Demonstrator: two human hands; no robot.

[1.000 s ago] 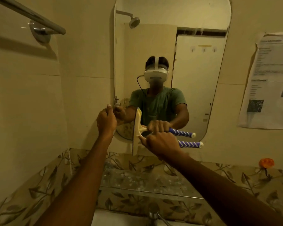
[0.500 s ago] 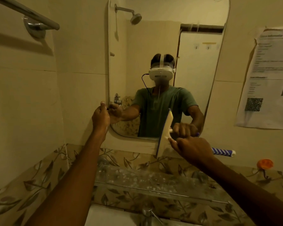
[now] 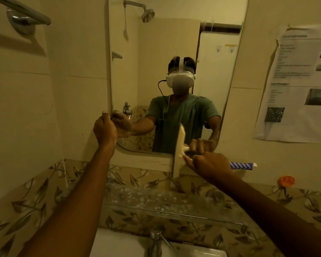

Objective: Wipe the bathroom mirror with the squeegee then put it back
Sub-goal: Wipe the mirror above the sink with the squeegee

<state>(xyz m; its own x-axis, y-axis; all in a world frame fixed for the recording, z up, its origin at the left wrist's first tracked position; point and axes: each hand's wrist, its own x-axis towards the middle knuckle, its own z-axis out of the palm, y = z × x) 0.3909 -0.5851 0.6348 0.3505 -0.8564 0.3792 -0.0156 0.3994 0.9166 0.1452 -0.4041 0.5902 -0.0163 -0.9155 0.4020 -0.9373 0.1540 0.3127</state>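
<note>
The tall mirror point(image 3: 174, 43) hangs on the tiled wall straight ahead. My right hand point(image 3: 209, 164) grips the squeegee point(image 3: 179, 151) by its blue-and-white striped handle point(image 3: 243, 166). Its cream blade stands upright against the glass at the mirror's lower right, crossing the bottom edge. My left hand point(image 3: 105, 128) holds the mirror's left edge low down, fingers curled round it.
A glass shelf point(image 3: 156, 203) sits under the mirror, with a chrome tap point(image 3: 156, 242) and white basin point(image 3: 119, 245) below it. A towel bar point(image 3: 24, 13) is at the upper left. A paper notice point(image 3: 300, 86) and an orange hook point(image 3: 285, 180) are on the right wall.
My right hand has drawn the squeegee rightward along the lower part of the mirror, from near the left side to the lower right. My left hand kept its hold on the left edge.
</note>
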